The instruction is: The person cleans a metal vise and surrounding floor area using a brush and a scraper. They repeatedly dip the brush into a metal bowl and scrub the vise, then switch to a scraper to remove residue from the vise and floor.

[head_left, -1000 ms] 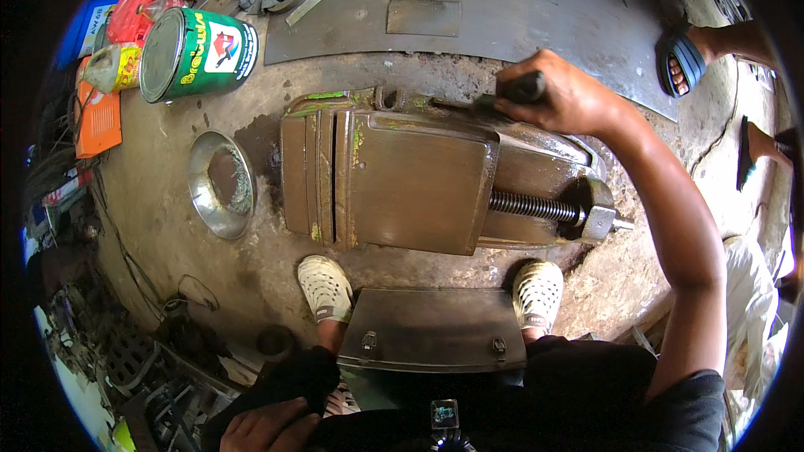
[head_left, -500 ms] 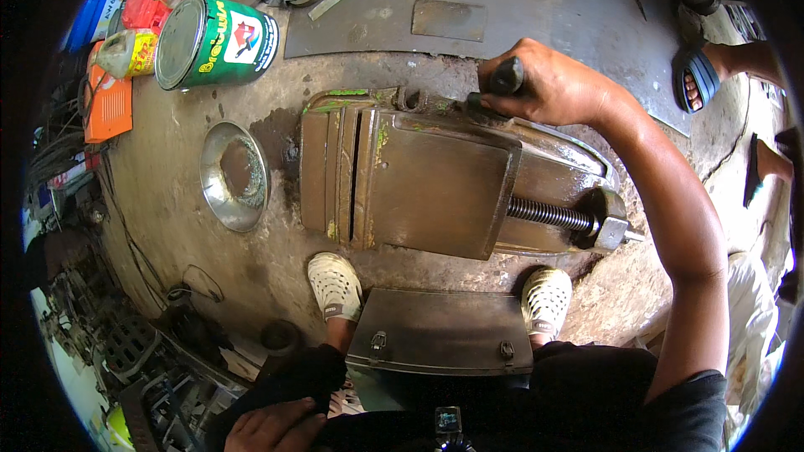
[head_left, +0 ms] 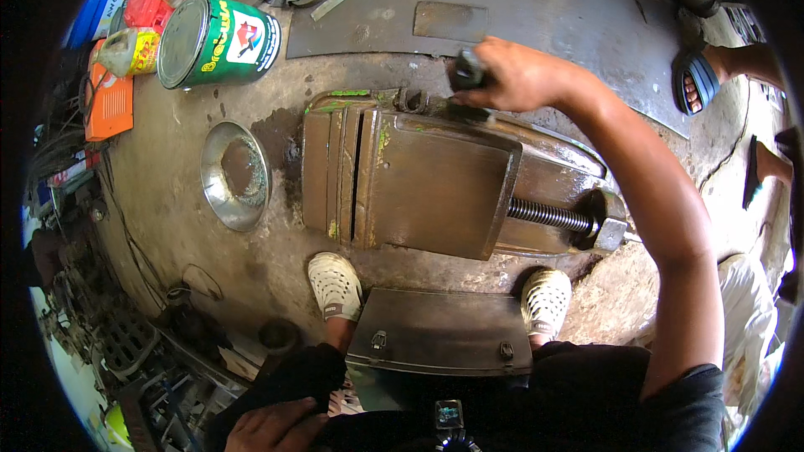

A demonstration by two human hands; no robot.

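The big brown metal vise (head_left: 440, 188) lies flat, probably steadied by weight; at its far edge, the right hand (head_left: 517, 75) clamps fingers around a thick black handle (head_left: 469, 69). On the vise's near side, the left hand (head_left: 276, 428) rests, fingers loose.

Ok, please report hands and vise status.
Left hand rests on leg. Right hand grips dark handle at far edge of vise. Metal bowl left of vise, apart.
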